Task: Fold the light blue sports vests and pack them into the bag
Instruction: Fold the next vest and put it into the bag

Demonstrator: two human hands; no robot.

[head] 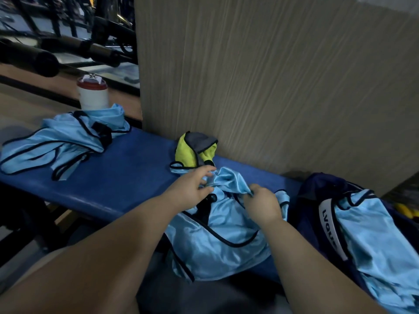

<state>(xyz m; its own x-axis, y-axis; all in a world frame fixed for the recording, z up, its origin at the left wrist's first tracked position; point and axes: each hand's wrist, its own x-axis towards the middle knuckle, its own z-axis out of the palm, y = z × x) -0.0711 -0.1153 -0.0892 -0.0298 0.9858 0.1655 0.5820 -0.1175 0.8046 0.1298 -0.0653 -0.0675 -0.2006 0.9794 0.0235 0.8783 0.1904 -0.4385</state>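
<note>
- Both grips hold the vest [217, 243] at centre-bottom of frame. The left hand [195, 184] pinches a bunched ridge of cloth w/ thumb + fingers, and the right hand [264, 203] pinches the same ridge just to its right. The vest lies crumpled on the table [127, 175], lower part hanging over the near edge.
- Slip: the fabric looks slick and satin-like. W/ such small pinches we reckon it can slide out of either grip, or off the near edge to the floor.
- Bad fold: black trim + arm holes are twisted together. Pulling the ridge apart w/o finding the edges first prob. gives a lopsided fold.
- Snag: the yellow-green cloth [188, 152] sits against the vest's far corner, just above the left hand. Spreading the vest may drag it along or fold it in.
- Packing: the bag [317, 200] is at right w/ a second vest [371, 234] draped loosely over its mouth, not tucked in. It may block the opening or slip out.
- Upper left: the vest pile [63, 141] lies unfolded right in front of a cup [93, 94]; we can't tell if they touch. A careless tug there could tip the cup.
</note>
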